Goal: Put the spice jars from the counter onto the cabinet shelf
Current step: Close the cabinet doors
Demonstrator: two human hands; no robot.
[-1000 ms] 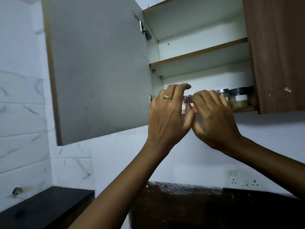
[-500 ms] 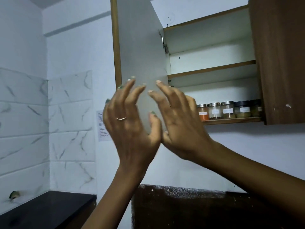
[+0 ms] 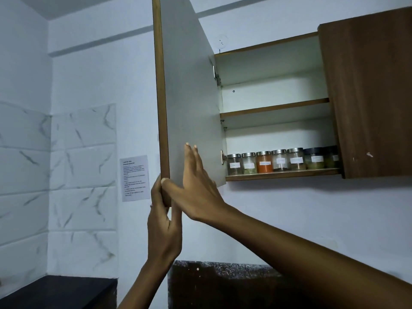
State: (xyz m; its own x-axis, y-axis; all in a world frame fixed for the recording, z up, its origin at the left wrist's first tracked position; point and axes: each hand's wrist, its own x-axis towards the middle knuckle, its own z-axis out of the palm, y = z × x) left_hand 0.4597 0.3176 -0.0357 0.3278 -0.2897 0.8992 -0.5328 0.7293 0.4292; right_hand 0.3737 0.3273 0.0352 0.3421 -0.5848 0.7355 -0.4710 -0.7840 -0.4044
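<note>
Several labelled spice jars [image 3: 279, 161] stand in a row on the bottom cabinet shelf [image 3: 283, 174], one with orange powder [image 3: 264, 161], the rightmost with dark lids. The left cabinet door [image 3: 189, 97] stands open, edge toward me. My left hand [image 3: 162, 221] grips its lower front corner from the outer side. My right hand [image 3: 196, 186] lies flat against the door's white inner face, fingers straight, thumb hooked on the edge. Neither hand holds a jar.
The upper shelf [image 3: 275, 107] is bare. The right cabinet door [image 3: 370, 92] is closed. A printed paper [image 3: 135, 177] hangs on the wall. A black counter [image 3: 55, 291] lies lower left, a dark speckled counter [image 3: 223, 284] below the cabinet.
Both hands left the jars on the shelf, drew back left and took hold of the door's lower corner. The view shifted, so the door now shows edge-on.
</note>
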